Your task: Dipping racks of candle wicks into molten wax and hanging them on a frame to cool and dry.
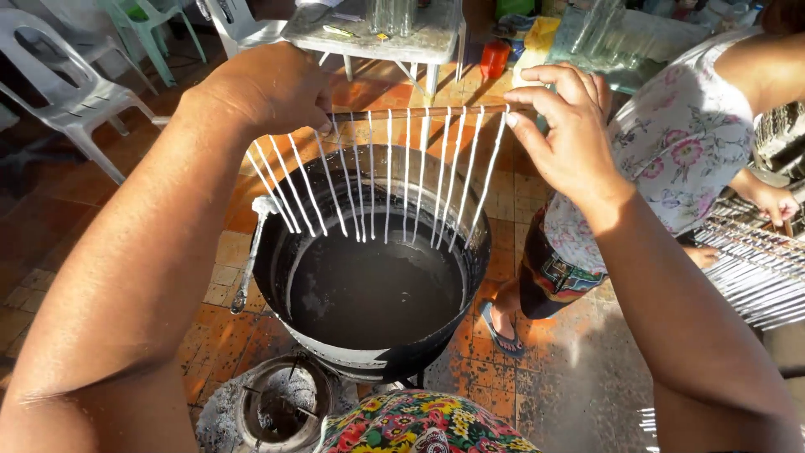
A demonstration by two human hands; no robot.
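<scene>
My left hand (272,84) and my right hand (566,126) each grip one end of a thin wooden stick (419,111) held level. Several thin white candles (390,176) hang from the stick by their wicks, swinging slightly to the left. They dangle just above a large black pot (478,252) filled with dark liquid wax (373,289). The candle tips are clear of the liquid surface.
A ladle (251,252) leans on the pot's left rim. A small round stove (281,407) sits on the tiled floor in front. Another person in a floral top (679,143) stands at right beside a rack of candles (755,268). White plastic chairs (59,75) and a table (377,33) stand behind.
</scene>
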